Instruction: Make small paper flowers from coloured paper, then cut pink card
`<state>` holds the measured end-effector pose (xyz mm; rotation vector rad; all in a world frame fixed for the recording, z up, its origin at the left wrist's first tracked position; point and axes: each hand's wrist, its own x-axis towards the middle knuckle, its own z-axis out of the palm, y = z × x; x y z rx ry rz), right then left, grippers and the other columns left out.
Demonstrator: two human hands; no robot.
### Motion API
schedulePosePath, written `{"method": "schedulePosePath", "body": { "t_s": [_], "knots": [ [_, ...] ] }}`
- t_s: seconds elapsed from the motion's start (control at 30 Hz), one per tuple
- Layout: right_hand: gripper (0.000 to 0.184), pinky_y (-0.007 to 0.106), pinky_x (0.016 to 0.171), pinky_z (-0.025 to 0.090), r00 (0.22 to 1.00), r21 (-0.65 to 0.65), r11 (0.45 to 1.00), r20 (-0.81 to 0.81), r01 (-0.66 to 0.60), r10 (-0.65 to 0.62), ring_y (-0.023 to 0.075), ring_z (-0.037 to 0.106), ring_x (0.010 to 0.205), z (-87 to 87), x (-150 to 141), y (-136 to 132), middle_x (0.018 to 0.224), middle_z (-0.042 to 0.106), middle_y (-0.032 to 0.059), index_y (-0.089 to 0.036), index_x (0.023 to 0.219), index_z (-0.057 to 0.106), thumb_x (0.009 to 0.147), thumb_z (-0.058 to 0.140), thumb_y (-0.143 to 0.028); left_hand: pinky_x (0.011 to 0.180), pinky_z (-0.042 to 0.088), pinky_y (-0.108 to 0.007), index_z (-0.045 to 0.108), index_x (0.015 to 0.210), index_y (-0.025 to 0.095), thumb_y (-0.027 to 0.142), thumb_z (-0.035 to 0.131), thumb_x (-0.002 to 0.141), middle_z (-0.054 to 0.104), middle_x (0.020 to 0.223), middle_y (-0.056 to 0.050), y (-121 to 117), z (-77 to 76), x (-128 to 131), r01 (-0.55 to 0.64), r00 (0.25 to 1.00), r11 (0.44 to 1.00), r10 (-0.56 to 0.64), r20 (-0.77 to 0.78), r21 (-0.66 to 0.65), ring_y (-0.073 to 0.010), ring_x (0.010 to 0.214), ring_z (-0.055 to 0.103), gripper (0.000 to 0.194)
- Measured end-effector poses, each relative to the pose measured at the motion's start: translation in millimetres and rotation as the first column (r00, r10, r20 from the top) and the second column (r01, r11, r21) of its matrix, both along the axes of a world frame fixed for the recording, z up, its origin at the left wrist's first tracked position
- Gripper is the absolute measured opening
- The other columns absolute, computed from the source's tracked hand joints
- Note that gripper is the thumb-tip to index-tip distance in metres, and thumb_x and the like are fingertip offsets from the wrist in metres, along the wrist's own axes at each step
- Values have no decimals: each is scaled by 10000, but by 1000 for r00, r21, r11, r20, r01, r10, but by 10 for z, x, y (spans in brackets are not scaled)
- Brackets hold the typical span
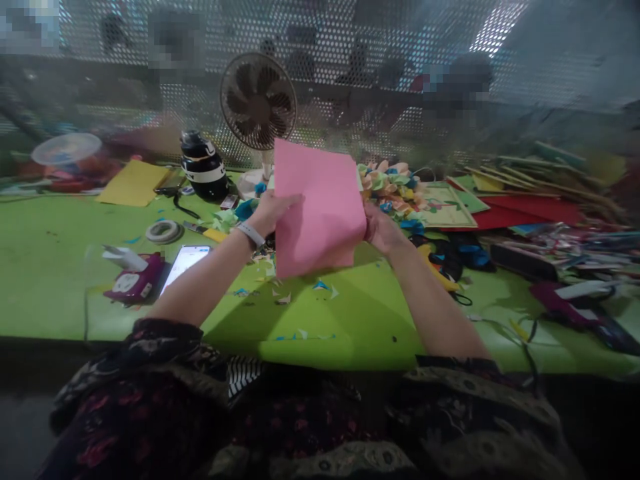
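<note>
A sheet of pink paper point(320, 207) is held up over the table, between both hands. My left hand point(274, 210) grips its left edge, with the thumb on the front face and the other fingers behind. At the right edge my right hand point(381, 228) is closed on the paper, its fingers mostly hidden behind the sheet, which bends slightly there. Small blue and pale paper scraps point(283, 298) lie on the table below. Behind the sheet, to the right, is a pile of peach, green and blue paper cutouts point(387, 180).
The green table point(330, 333) carries a lit phone point(185, 260), a tape roll point(164, 231), a purple power socket point(131, 283), a dark bottle point(204, 167) and yellow paper point(133, 182) at left. Behind stands a fan point(259, 100). Red paper point(525, 208) and clutter lie at right.
</note>
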<state>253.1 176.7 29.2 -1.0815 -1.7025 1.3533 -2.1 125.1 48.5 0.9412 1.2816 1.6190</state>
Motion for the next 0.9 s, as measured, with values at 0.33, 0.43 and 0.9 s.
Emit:
{"method": "schedulePosePath", "body": {
  "t_s": [0.33,0.43,0.9],
  "knots": [
    [442,494,860,556,905,430,808,-59,403,-420,282,690,891,-121,336,332,971,741,120,-197,940,669,726,685,-584,1249,213,-587,723,1141,153,289,569,934,577,1468,-154,-391,-510,175,150,236,982,81,-968,118,-333,1461,416,292],
    [468,506,822,567,917,382,835,-105,395,-386,303,703,911,-153,406,359,1020,747,131,-207,976,687,705,718,-588,1265,75,-627,710,1223,137,119,460,926,506,1533,-162,-450,-670,74,47,-93,997,66,-994,62,-323,1528,300,389],
    [418,488,735,569,946,208,923,-93,324,-311,285,706,805,-117,369,244,975,757,125,-222,918,688,672,784,-545,1095,399,-600,730,1207,77,49,370,948,472,1539,-215,-356,-670,-216,-115,-263,991,-102,-959,-74,-408,1434,430,445]
  ]
}}
